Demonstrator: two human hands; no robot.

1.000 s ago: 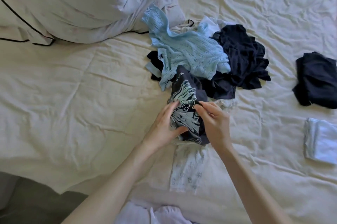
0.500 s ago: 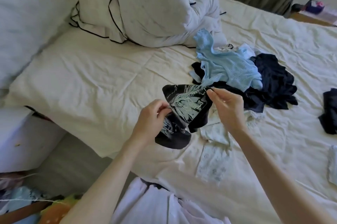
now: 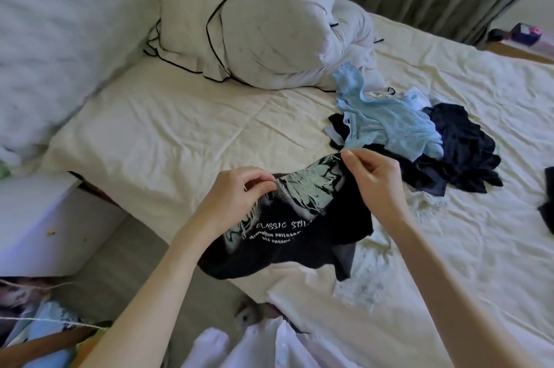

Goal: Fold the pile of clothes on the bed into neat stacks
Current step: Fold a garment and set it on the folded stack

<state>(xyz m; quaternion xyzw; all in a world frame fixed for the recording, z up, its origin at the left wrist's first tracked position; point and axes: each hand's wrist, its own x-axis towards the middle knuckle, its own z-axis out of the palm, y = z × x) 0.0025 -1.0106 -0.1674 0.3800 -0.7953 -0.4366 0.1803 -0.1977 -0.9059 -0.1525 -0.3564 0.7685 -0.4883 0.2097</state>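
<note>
Soft even daylight, faint shadows in sheet creases, wide-angle bending at edges, motion blur at left

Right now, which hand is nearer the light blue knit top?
Right. The right hand pinches the black printed shirt just below the light blue knit top; the left hand grips the shirt's other end, farther left.

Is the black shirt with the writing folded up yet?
Not yet. The black shirt hangs loose and crumpled, pinched by the left hand and right hand.
</note>
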